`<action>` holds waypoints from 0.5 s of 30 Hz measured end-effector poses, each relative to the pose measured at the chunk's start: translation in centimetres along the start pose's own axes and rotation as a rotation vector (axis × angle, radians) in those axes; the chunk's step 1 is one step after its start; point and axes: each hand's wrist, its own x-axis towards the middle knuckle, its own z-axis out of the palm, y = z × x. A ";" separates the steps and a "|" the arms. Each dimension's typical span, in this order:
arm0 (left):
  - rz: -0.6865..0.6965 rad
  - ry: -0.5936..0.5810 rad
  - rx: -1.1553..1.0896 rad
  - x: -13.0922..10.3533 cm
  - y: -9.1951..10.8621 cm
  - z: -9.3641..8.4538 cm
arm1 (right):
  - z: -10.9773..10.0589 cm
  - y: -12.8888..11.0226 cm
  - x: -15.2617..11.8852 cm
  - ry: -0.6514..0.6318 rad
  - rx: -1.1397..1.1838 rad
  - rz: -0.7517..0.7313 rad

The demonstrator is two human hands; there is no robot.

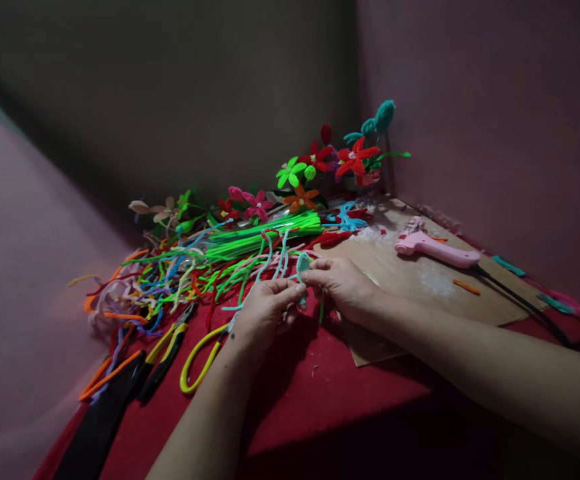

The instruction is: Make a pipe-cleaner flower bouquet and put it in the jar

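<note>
A small teal pipe-cleaner petal (303, 264) stands upright between my two hands, above the red cloth. My left hand (269, 308) pinches its lower part from the left, fingertips together. From the right, my right hand (341, 283) pinches the same petal with thumb and forefinger. The fingertips of both hands nearly meet. Just behind lie loose light-blue pipe cleaners (281, 253) and a bundle of bright green ones (265, 235).
Yellow-handled scissors (197, 357) and yellow-black pliers (167, 347) lie left on the red cloth (320, 393). Tangled pipe cleaners (145, 293) spread behind them. A pink glue gun (435, 248) rests on brown board (390, 267) at right. Fuzzy flowers (355, 157) stand at the back.
</note>
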 end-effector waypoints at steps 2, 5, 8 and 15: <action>-0.007 0.007 0.010 -0.1 0.0 0.3 | 0.1 0.2 0.0 0.027 -0.041 -0.004; -0.020 0.008 0.028 -0.3 0.1 0.8 | 0.2 0.4 0.0 0.070 -0.063 -0.041; -0.045 0.001 0.088 -0.5 0.5 0.8 | 0.2 0.3 0.1 0.091 -0.084 -0.066; 0.272 0.264 0.130 -0.4 0.9 0.2 | 0.5 0.0 -0.5 0.018 -0.172 -0.013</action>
